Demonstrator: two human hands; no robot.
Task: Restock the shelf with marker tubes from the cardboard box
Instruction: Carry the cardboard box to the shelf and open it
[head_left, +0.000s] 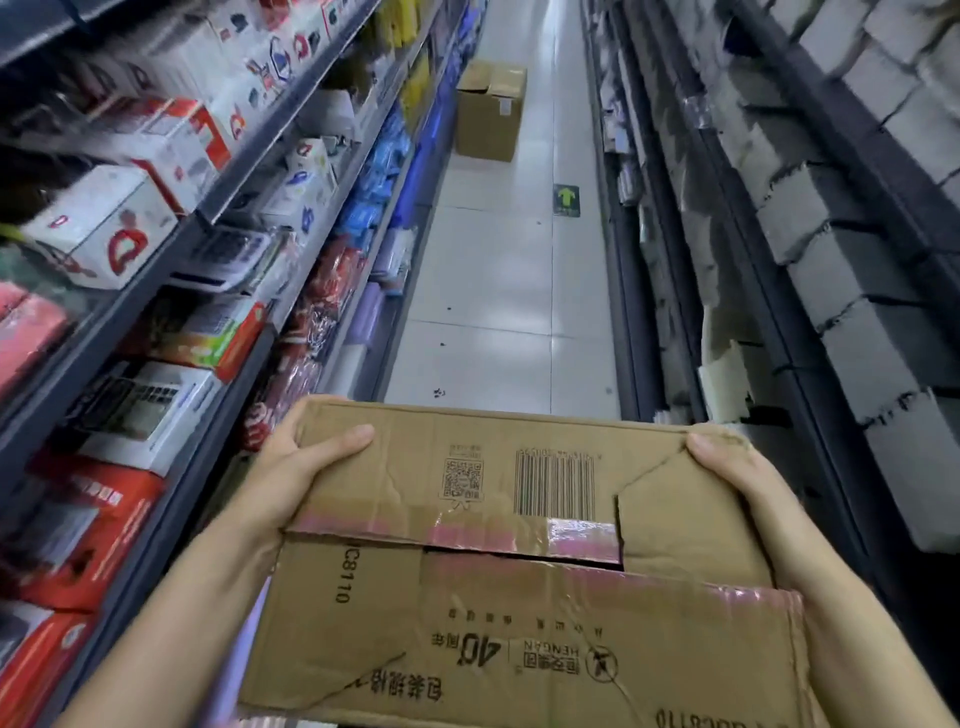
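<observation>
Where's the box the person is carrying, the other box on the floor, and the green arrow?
carried cardboard box (519, 597), head view: middle of its top flaps.
floor box (488, 124), head view: its front face.
green arrow sticker (566, 200), head view: the arrow itself.

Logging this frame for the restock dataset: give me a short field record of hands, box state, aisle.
left hand: grips the cardboard box's left far corner, thumb on top
right hand: grips the right far corner
cardboard box: carried, flaps closed, contents hidden
marker tubes: not visible
second box: on the floor, far down the aisle
floor arrow: green, pointing away
shelves: both sides, stocked
</observation>
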